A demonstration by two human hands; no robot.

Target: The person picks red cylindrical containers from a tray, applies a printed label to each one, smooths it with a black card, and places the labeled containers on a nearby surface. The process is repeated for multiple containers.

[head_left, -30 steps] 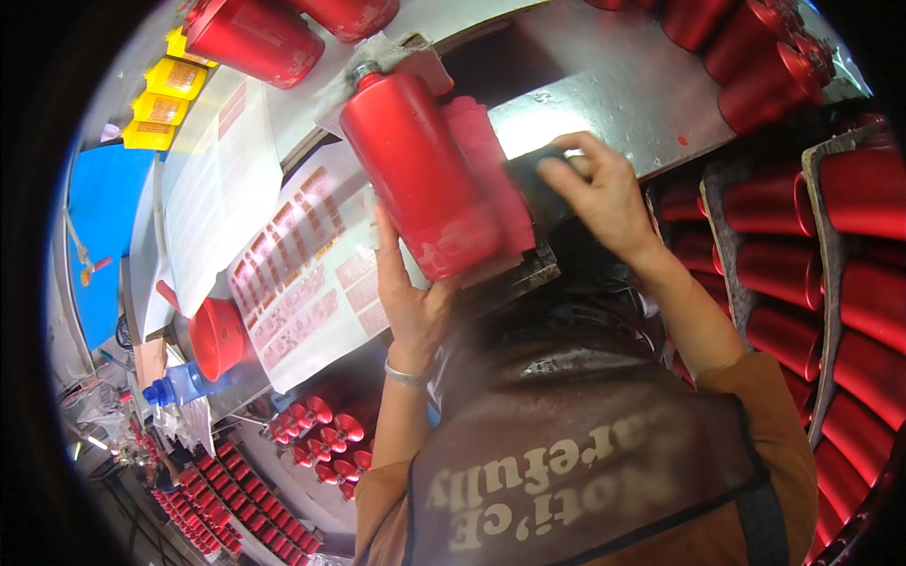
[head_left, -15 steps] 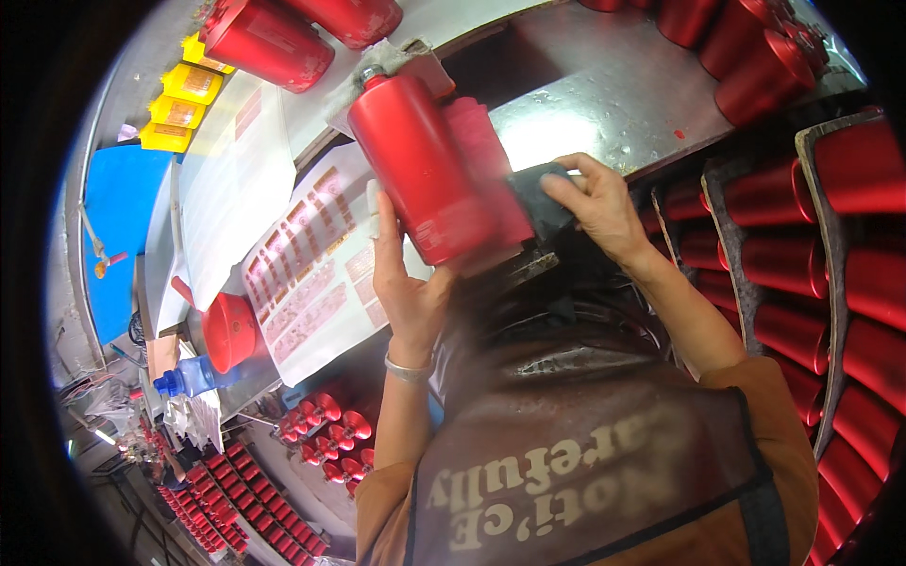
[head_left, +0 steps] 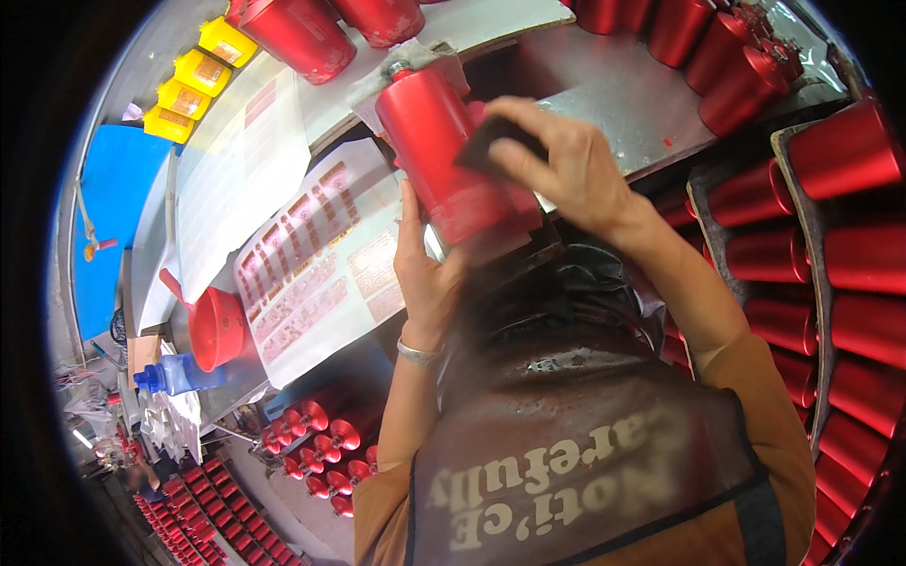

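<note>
A red metal bottle (head_left: pixel 429 132) with a neck at its far end lies tilted on a cloth-padded rest at the bench edge. At its near end, my left hand (head_left: pixel 425 278) holds it, the fingers along its left side. My right hand (head_left: pixel 576 174) grips a dark flat pad (head_left: pixel 500 141), which is over the bottle's right side and seems to touch it; motion blurs both. Faint pale markings show near the bottle's lower end. Beside my left hand lies a printed sheet (head_left: pixel 377 203) with rows of reddish-brown decals.
Red bottles (head_left: pixel 779 321) fill wooden racks on the right, and others (head_left: pixel 297 38) stand at the back. Yellow containers (head_left: pixel 203 71), a white sheet (head_left: pixel 250 165), a red dipper (head_left: pixel 215 325) and a blue plastic bottle (head_left: pixel 179 374) are on the left. Further red pieces (head_left: pixel 326 439) stand below the bench.
My right hand has moved left with the dark pad, from beside the bottle to over it. My left hand stays at the bottle's near end. The whole view has shifted slightly.
</note>
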